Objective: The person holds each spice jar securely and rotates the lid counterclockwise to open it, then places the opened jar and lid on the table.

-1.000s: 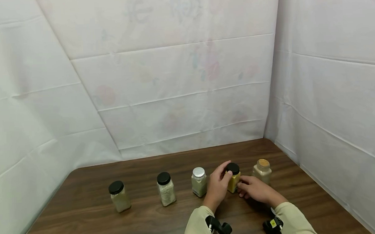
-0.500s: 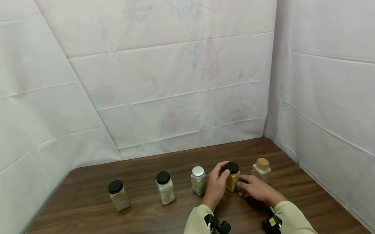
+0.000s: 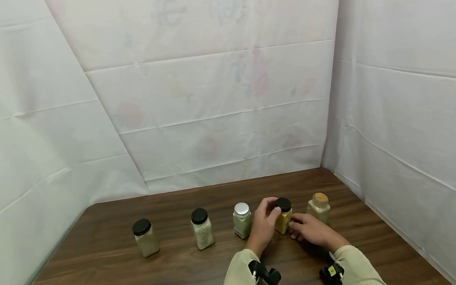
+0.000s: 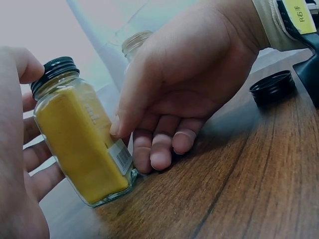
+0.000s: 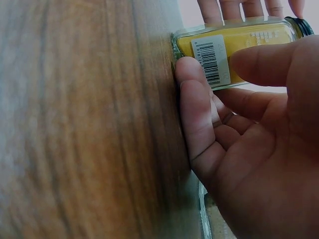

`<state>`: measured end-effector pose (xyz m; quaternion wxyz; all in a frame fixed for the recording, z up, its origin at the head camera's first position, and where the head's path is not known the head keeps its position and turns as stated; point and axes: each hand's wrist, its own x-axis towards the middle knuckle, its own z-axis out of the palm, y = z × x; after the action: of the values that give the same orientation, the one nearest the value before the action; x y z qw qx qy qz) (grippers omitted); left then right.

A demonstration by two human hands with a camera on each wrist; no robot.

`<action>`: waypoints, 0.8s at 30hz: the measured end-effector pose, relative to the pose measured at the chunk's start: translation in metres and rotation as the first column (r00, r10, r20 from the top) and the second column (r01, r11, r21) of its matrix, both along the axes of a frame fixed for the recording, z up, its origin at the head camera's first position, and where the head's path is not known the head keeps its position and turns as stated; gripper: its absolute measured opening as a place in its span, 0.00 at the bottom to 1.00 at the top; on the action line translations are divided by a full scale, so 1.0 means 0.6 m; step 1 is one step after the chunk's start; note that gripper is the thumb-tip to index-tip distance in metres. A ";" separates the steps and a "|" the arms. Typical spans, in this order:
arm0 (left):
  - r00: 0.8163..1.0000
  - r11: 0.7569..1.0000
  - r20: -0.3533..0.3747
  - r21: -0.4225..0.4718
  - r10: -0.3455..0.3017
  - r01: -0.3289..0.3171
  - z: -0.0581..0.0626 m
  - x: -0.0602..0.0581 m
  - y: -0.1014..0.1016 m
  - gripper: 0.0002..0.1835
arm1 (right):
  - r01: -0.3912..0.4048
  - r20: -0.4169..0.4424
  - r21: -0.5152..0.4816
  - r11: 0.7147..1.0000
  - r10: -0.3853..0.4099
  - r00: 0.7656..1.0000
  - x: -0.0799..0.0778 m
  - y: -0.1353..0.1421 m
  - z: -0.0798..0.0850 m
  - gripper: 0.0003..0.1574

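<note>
L hand is on the left side of the yellow jar, thumb at the edge of its black cap & fingers spread behind the glass, so the jar sits btwn thumb and fingers, held lightly near the top. R hand comes in low from the right: thumb laid against the jar's side by the barcode label, other fingers loosely curled near the base (can't tell if they actually pinch it). So jar = btwn the two hands, upright, base at the tabletop, cap on.

Rest of the row, L to R in the head view: black-topped jar, 2nd black-topped jar w/ pale contents, silver-topped jar just left of L hand, then the held one, then a tan-topped jar just behind R hand, partly hidden by it. A loose black lid lies on the wood near R wrist, per L wrist cam. White cloth hangs behind. Both sleeves pale, w/ a black wrist cam on each.
</note>
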<state>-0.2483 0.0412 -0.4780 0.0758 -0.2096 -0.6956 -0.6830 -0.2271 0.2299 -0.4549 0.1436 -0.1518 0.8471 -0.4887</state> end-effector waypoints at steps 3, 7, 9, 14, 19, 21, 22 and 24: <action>1.000 1.000 -0.001 -0.011 -0.016 0.016 0.001 0.001 -0.001 0.15 | 0.003 -0.002 0.002 1.000 -0.003 1.000 -0.001 0.000 -0.002 0.23; 0.999 0.998 0.002 -0.058 -0.037 0.037 0.003 0.004 -0.004 0.20 | 0.005 0.001 0.009 1.000 -0.005 1.000 0.001 0.000 -0.003 0.22; 0.999 0.996 -0.010 -0.082 -0.040 0.039 0.004 0.005 -0.006 0.22 | 0.001 0.000 0.013 1.000 -0.001 1.000 0.002 0.000 -0.001 0.22; 0.999 0.995 -0.043 -0.091 -0.032 0.028 0.005 0.004 -0.006 0.22 | -0.014 -0.022 0.023 1.000 0.015 1.000 0.003 -0.001 0.002 0.20; 0.999 0.998 -0.037 -0.062 -0.024 0.022 0.005 0.004 -0.004 0.21 | -0.011 -0.026 0.025 1.000 0.012 1.000 0.004 -0.003 0.003 0.20; 0.999 0.998 -0.034 -0.052 -0.025 0.024 0.005 0.004 -0.004 0.20 | -0.008 -0.027 0.025 1.000 0.009 1.000 0.005 -0.004 0.003 0.20; 0.999 0.998 -0.034 -0.049 -0.027 0.025 0.005 0.004 -0.003 0.20 | -0.006 -0.027 0.025 1.000 0.007 1.000 0.005 -0.004 0.003 0.20; 0.999 0.998 -0.032 -0.051 -0.026 0.024 0.005 0.003 -0.003 0.20 | -0.001 -0.025 0.024 1.000 0.002 1.000 0.006 -0.004 0.003 0.20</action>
<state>-0.2467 0.0396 -0.4750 0.0732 -0.2315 -0.7087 -0.6624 -0.2236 0.2272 -0.4529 0.1351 -0.1569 0.8546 -0.4763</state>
